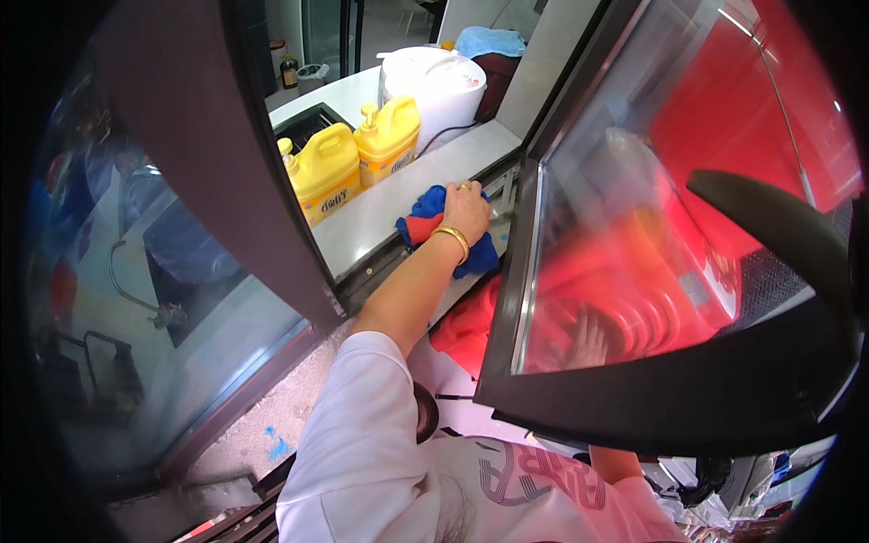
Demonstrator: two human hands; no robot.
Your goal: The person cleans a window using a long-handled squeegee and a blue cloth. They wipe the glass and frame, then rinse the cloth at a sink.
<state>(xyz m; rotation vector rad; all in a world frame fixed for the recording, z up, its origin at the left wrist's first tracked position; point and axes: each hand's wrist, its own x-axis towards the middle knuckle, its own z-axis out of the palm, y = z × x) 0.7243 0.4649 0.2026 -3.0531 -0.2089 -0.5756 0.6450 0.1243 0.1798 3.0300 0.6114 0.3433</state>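
My left hand (466, 213), with a gold bracelet at the wrist and a ring, is closed on a bunched blue and red cloth (421, 226). It presses the cloth onto the dark window track, where the pale sill ends. The cloth spills past the frame's edge on the near side. To the right, a dark-framed window sash (520, 271) stands swung outward. Through its glass shows my right hand (588, 342), blurred and pale, with its fingers stretched out. I cannot tell whether it touches the pane. The sash frame hides part of my right forearm.
Two yellow pump jugs (328, 172) stand on the sill left of the cloth. Behind them are a black tray (317, 119) and a white rounded appliance (434, 86) with a black cord. A glass pane (154, 271) lies left; red plastic things (466, 330) are below the sash.
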